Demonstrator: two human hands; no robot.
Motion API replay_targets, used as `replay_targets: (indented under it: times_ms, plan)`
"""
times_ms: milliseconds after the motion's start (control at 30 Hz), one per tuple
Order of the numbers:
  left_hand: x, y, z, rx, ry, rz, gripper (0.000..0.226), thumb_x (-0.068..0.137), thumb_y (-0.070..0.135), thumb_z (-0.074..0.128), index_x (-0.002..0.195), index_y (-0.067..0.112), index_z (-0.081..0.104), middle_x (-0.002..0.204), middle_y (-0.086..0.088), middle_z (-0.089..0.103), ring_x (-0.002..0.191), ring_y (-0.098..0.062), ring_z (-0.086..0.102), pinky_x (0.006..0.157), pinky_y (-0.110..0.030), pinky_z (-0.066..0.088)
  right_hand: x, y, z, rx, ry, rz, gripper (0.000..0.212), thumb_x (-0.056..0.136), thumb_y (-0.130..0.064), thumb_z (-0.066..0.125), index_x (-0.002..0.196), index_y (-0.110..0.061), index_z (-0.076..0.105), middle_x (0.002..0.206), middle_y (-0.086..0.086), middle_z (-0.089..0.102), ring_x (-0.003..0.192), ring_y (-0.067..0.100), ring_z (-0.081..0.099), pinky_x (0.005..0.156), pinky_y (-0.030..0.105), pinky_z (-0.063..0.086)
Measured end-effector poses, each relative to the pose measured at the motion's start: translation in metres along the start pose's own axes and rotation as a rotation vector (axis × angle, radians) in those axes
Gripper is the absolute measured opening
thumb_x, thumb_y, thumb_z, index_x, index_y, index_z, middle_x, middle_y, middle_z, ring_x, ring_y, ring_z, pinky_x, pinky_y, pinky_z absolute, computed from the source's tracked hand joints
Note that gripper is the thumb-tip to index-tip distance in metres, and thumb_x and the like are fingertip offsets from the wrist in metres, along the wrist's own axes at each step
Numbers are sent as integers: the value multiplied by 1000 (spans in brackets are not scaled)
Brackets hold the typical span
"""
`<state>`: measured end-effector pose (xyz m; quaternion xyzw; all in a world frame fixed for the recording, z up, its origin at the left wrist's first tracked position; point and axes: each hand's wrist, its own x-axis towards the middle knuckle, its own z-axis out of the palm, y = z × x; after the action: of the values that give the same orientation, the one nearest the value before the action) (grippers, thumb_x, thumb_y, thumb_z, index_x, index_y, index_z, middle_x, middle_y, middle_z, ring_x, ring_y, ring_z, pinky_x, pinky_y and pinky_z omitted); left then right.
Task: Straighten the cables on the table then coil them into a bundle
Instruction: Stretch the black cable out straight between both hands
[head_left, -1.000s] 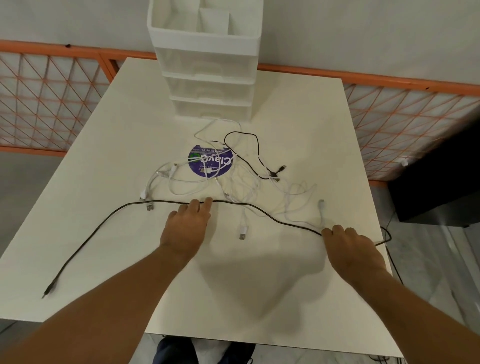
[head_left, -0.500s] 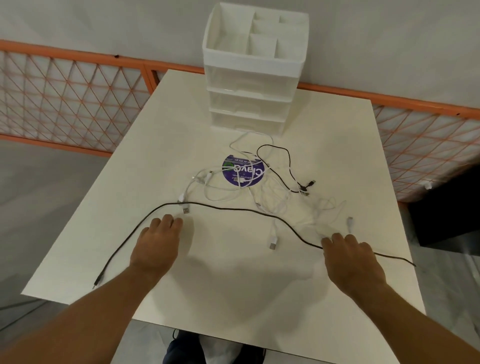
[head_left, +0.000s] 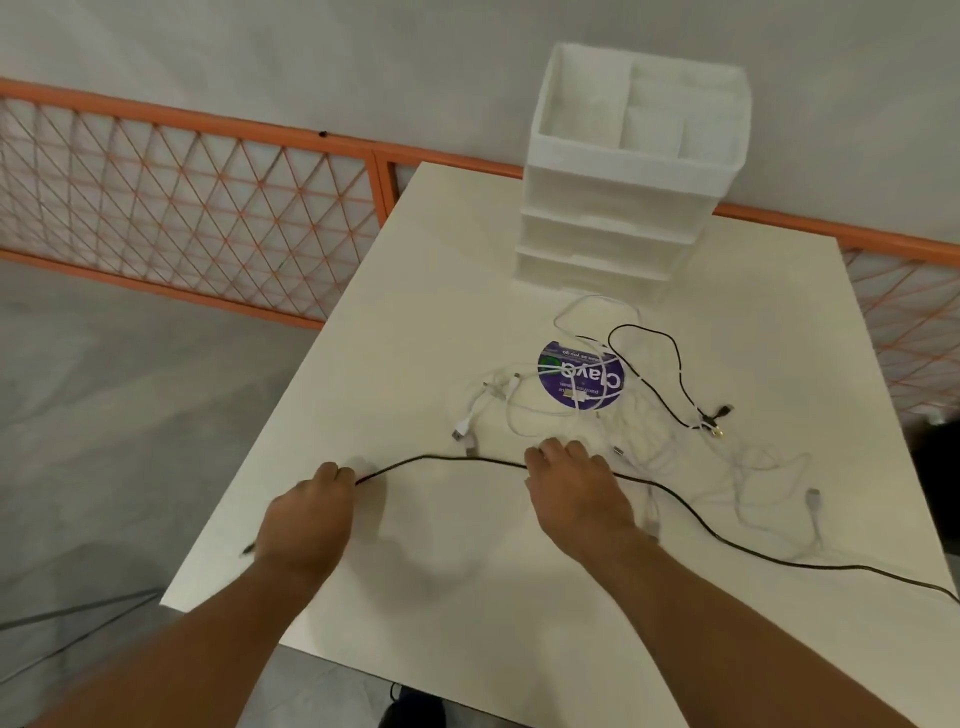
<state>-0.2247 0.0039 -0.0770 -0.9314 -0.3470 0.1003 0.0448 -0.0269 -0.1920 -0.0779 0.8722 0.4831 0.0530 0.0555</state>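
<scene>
Left hand (head_left: 306, 519) pinches the long black cable (head_left: 691, 514) near the table's (head_left: 415, 322) left edge, while the right hand (head_left: 576, 491) lies flat with fingers pressed together on it mid-run, likely pinning it so the span pulls straight. The white cables (head_left: 498, 400) lie tangled beyond, by the purple sticker (head_left: 582, 376).

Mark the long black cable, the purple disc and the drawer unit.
Long black cable (head_left: 441, 458): head view, the stretch between the hands.
Purple disc (head_left: 613, 378): head view, its printed face near the right edge.
Drawer unit (head_left: 597, 239): head view, a drawer front.
</scene>
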Motion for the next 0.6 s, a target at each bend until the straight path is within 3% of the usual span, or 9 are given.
replay_targets:
  times_ms: [100, 167, 300, 467, 600]
  plan:
    - [12, -13, -8, 47, -82, 40, 26, 89, 2, 40, 106, 18, 50, 91, 3, 62, 76, -21, 65, 56, -30, 37, 10, -18, 1, 20, -2, 0, 29, 46, -8, 82, 71, -11, 68, 66, 7, 59, 55, 26, 56, 45, 34, 44]
    - [22, -22, -12, 28, -83, 42, 28, 87, 1, 42, 108, 18, 49, 89, 2, 63, 76, -23, 65, 56, -31, 38, 10, -26, 1, 44, 4, -32, 29, 43, -3, 79, 68, -12, 67, 62, 6, 57, 51, 25, 55, 43, 32, 44]
    - [42, -39, -4, 12, 100, 104, 40, 43, -20, 70, 75, 4, 63, 63, -12, 53, 47, -31, 54, 42, -33, 45, 11, -36, 1, 86, -14, -48, 33, 41, -3, 81, 68, -15, 66, 58, 3, 55, 46, 20, 53, 35, 27, 40]
    - [59, -55, 11, -71, 101, 74, 37, 54, -19, 70, 81, 6, 64, 79, -12, 56, 68, -32, 58, 49, -37, 51, 6, -46, -1, 146, -51, -37, 41, 39, -2, 81, 73, -19, 66, 59, -1, 54, 45, 16, 51, 31, 26, 38]
    - [64, -63, 15, -100, 190, 116, 37, 46, -22, 72, 74, 1, 64, 91, -18, 60, 71, -38, 61, 45, -37, 51, 8, -52, -5, 157, -113, -46, 44, 37, -4, 81, 74, -21, 66, 59, -3, 53, 43, 14, 50, 29, 24, 33]
